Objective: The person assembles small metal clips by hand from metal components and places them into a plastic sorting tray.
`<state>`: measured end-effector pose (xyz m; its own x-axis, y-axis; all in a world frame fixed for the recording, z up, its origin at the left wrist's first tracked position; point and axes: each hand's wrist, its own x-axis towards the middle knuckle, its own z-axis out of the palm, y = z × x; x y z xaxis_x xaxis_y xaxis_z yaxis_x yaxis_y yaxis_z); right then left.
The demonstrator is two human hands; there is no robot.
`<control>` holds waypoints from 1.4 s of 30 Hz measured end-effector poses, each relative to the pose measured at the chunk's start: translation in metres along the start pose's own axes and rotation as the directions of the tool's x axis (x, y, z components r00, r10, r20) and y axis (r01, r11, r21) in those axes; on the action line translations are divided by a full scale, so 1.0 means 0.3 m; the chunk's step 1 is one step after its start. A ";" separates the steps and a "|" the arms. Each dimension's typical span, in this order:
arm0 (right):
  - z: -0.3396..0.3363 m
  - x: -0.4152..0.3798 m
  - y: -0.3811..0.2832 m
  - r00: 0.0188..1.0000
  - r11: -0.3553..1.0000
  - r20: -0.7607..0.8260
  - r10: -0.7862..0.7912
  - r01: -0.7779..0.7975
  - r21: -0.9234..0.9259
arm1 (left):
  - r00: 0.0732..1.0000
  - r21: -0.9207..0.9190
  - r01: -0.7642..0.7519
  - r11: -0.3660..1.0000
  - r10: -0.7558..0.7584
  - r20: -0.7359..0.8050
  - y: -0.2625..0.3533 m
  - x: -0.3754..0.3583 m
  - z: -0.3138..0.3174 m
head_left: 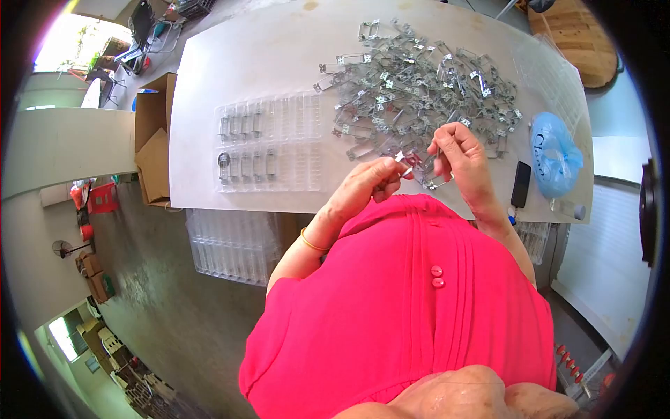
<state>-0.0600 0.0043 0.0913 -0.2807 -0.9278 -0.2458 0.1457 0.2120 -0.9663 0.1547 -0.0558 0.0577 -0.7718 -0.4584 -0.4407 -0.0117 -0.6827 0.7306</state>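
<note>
My left hand (368, 180) is closed, thumb and fingers pinching a small shiny metal bracket (405, 167) in front of my chest. My right hand (460, 157) is raised just to its right, its fingertips pressed together; what they hold, if anything, is too small to make out. Below the right fingers, a bracket end (438, 185) shows near the table edge. Just beyond both hands lies a wide, tangled heap of thin metal brackets (412, 87). To the left, a clear plastic tray (296, 157) holds several brackets standing in rows in its left slots.
On the right of the white table (279, 56) are a blue plastic bag (555, 153), a black phone (520, 184) and clear plastic sheets (551, 77). More clear trays (230, 244) are stacked below the front edge. A cardboard box (155, 153) stands at the left edge.
</note>
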 end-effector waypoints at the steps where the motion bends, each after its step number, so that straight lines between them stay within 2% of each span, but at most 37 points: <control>1: 0.002 -0.016 -0.024 0.996 0.996 0.018 0.086 -0.086 -0.019 | 1.000 -0.001 0.002 1.000 -0.002 0.001 -0.012 0.018 0.002; 2: 0.000 -0.030 -0.037 0.985 0.984 0.032 0.172 -0.171 -0.041 | 0.999 -0.139 -0.024 0.990 0.028 0.024 -0.024 0.036 0.003; 3: -0.010 -0.036 -0.029 0.984 0.984 0.029 0.173 -0.172 -0.043 | 0.997 -0.275 -0.046 0.960 0.060 0.042 -0.030 0.051 0.008; 6: -0.032 -0.049 -0.007 0.969 0.982 0.160 0.187 -0.178 -0.067 | 0.994 -0.293 -0.072 0.954 0.093 0.061 -0.039 0.083 0.015; 11: -0.092 -0.043 0.026 0.967 0.990 0.212 0.142 -0.132 -0.058 | 0.991 -0.263 -0.099 0.960 0.118 0.056 -0.061 0.121 0.067; 14: -0.115 -0.037 0.021 0.961 0.991 0.243 0.135 -0.125 -0.053 | 0.989 -0.161 -0.148 0.976 0.144 -0.034 -0.067 0.122 0.096; 16: -0.120 -0.033 0.018 0.961 0.991 0.248 0.126 -0.112 -0.068 | 0.979 0.022 -0.173 0.985 0.174 -0.107 -0.067 0.118 0.117; 19: -0.139 -0.027 0.029 0.954 0.985 0.273 0.128 -0.089 -0.151 | 0.966 0.074 -0.210 0.975 0.218 -0.141 -0.073 0.114 0.135; 21: -0.144 -0.019 0.034 0.953 0.979 0.273 0.129 -0.079 -0.186 | 0.960 0.115 -0.222 0.968 0.238 -0.147 -0.080 0.111 0.135; 23: -0.141 -0.016 0.035 0.951 0.981 0.282 0.128 -0.080 -0.178 | 0.948 0.241 -0.244 0.939 0.284 -0.144 -0.079 0.103 0.140; 27: -0.132 -0.014 0.056 0.944 0.978 0.292 0.156 -0.106 -0.179 | 0.938 0.327 -0.277 0.904 0.328 -0.112 -0.083 0.091 0.110; 29: -0.120 -0.015 0.048 0.943 0.981 0.309 0.124 -0.071 -0.179 | 0.935 0.339 -0.300 0.892 0.345 -0.080 -0.111 0.098 0.088; 32: -0.103 -0.024 0.025 0.933 0.956 0.261 0.247 -0.191 -0.222 | 0.940 0.450 -0.275 0.850 0.335 -0.059 -0.092 0.076 0.083; 33: -0.094 -0.029 0.022 0.937 0.961 0.270 0.221 -0.161 -0.225 | 0.940 0.476 -0.278 0.834 0.339 -0.044 -0.083 0.069 0.079; 35: -0.079 -0.041 0.022 0.942 0.972 0.252 0.222 -0.193 -0.136 | 0.936 0.512 -0.292 0.808 0.351 -0.019 -0.087 0.064 0.061; 37: -0.069 -0.037 0.018 0.935 0.973 0.278 0.221 -0.190 -0.133 | 0.950 0.454 -0.276 0.847 0.312 -0.004 -0.083 0.057 0.046; 39: -0.051 -0.045 0.019 0.894 0.949 0.337 0.295 -0.314 0.002 | 0.954 0.477 -0.275 0.835 0.300 0.025 -0.069 0.039 0.033; 41: -0.029 -0.062 0.032 0.891 0.939 0.326 0.315 -0.342 0.026 | 0.956 0.474 -0.270 0.839 0.291 0.028 -0.058 0.013 0.019; 42: -0.021 -0.066 0.028 0.876 0.917 0.355 0.326 -0.385 0.109 | 0.955 0.482 -0.277 0.831 0.295 0.040 -0.051 0.008 0.009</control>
<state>-0.0591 0.0264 0.0877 0.1381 -0.8530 -0.5033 0.3448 0.5178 -0.7829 0.1514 -0.0450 0.0470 -0.7655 -0.6166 -0.1842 -0.1025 -0.1658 0.9808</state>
